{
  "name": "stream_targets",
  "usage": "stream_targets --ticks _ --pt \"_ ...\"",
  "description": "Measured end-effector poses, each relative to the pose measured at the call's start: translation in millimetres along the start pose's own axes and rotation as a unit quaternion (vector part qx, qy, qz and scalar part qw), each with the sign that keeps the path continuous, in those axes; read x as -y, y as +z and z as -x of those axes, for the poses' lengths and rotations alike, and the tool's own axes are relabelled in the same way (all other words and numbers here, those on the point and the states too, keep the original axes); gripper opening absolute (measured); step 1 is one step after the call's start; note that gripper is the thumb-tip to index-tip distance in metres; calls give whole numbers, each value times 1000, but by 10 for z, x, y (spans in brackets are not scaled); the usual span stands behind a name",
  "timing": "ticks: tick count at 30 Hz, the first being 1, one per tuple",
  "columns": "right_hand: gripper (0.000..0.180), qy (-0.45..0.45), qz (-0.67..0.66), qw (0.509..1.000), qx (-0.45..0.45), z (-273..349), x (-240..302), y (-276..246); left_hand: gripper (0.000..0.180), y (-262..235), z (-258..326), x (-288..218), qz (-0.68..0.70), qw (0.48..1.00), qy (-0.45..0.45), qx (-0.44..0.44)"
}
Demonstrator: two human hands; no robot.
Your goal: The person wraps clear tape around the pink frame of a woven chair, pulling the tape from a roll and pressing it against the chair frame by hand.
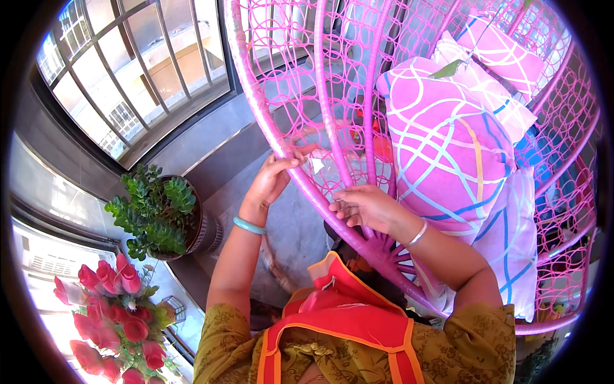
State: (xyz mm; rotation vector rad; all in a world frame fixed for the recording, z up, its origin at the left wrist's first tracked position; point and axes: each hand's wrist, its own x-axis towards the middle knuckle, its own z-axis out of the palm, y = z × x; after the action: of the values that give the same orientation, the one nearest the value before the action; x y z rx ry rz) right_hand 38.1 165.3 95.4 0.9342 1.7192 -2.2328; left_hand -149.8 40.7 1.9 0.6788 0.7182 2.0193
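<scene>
A large pink hanging-chair basket has a thick tube rim (pixel 306 185) and a woven cord net (pixel 288 83) between its ribs. My left hand (pixel 271 180), with a pale green bangle at the wrist, is closed around the rim, its thumb on top. Some of its fingers are hidden behind the tube. My right hand (pixel 369 208), wearing a silver bangle, is just inside the rim near the lower ribs. Its fingers are curled together in a pinch; what lies between them, if anything, is too small to make out. A small white scrap (pixel 317 165) shows in the netting between the hands.
Pink cushions (pixel 448 137) with white and blue curved lines fill the basket's right side. At left stand a potted green plant (pixel 157 214) and a bunch of red roses (pixel 118 320) by the barred window (pixel 137 70). I wear a red apron (pixel 345 320) with orange edging.
</scene>
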Motion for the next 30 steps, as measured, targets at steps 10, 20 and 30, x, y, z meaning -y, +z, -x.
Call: stream_targets --ticks 10,20,30 --pt "20 -334 394 849 -115 -171 251 -511 15 6 -74 -21 6 1000 7 5" --pt "7 -294 342 892 -32 -144 444 -635 21 25 -150 19 21 1000 11 -5" --pt "8 -287 563 773 -47 256 1084 -336 17 60 -75 100 -5 999 38 -26"
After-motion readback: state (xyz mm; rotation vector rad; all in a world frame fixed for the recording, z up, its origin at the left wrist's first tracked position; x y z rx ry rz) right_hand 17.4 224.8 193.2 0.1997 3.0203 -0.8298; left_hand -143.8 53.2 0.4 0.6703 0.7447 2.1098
